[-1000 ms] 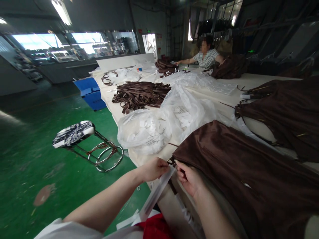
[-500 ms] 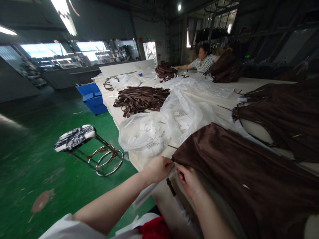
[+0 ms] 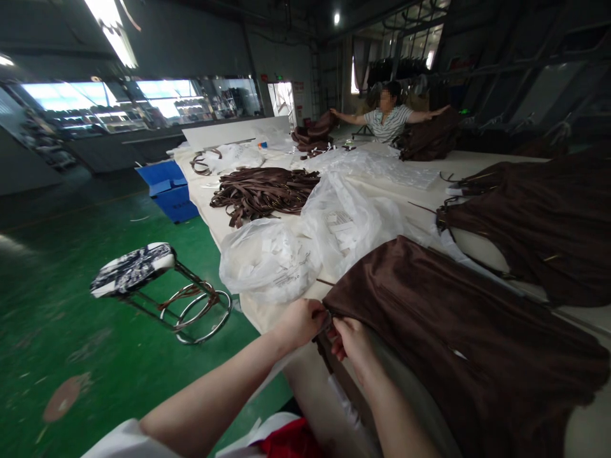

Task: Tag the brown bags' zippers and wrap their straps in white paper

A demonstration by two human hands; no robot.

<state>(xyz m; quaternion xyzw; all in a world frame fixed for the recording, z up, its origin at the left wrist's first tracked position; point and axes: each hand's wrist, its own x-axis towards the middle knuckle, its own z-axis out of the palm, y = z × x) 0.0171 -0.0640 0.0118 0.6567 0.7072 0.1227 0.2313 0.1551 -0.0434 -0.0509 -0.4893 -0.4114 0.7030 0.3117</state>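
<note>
A dark brown garment (image 3: 429,305) lies over the near part of the pale table (image 3: 258,312). At its left corner my left hand (image 3: 305,320) is closed, pinching at the edge. Close beside it, my right hand (image 3: 351,340) has its fingers bent together at the same corner. What the fingertips hold is small and partly hidden; it looks like the corner of the brown garment. A brown strap with a white wrapped strip (image 3: 341,394) hangs below my hands. Just beyond them sits a clear plastic bag (image 3: 267,261) of white tags.
Another plastic bag (image 3: 338,222), a pile of brown straps (image 3: 267,191) and more brown garments (image 3: 529,222) lie on the table. A person (image 3: 389,117) stands across it with arms spread. A stool (image 3: 136,270) and a blue box (image 3: 169,191) are left.
The view has shifted slightly to the right. My hands stay at the garment corner, their fingers slightly moved. The person across has straightened and stretched both arms out to the sides.
</note>
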